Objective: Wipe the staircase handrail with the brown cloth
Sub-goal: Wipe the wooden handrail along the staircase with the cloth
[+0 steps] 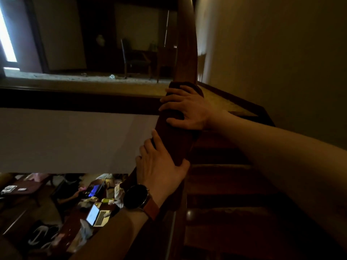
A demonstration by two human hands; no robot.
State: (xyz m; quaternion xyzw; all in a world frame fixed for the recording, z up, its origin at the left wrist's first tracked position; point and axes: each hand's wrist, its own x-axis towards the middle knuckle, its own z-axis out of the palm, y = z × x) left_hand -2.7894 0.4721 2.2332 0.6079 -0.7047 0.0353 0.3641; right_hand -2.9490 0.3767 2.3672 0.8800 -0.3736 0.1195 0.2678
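Head view, looking up a dim stairwell. We see the handrail (185, 53), a dark polished wooden rail, run from the near centre of the scene to the far top edge, with the plain wall (272, 53) on its right and an open drop to a lower room on its left. The brown cloth (185, 85) lies draped over the top of the rail; only its far edge shows, beyond the fingers. The right hand (187, 109) lies flat on the cloth, fingers spread and curled over the rail's left side, thumb toward us, so that palm pressure holds the fabric against the curved wood. We judge this a wiping grip rather than a carrying one: the spread fingers keep the cloth wrapped to the rail's profile. The left hand (161, 166), nearer to us and wearing a wristwatch (136, 197), holds no cloth; it clasps the bare rail loosely, fingers on the left face and thumb on the right, apparently to steady the body on the stairs (225, 184). Far below on the left a laptop (97, 217) stands open on a cluttered table.
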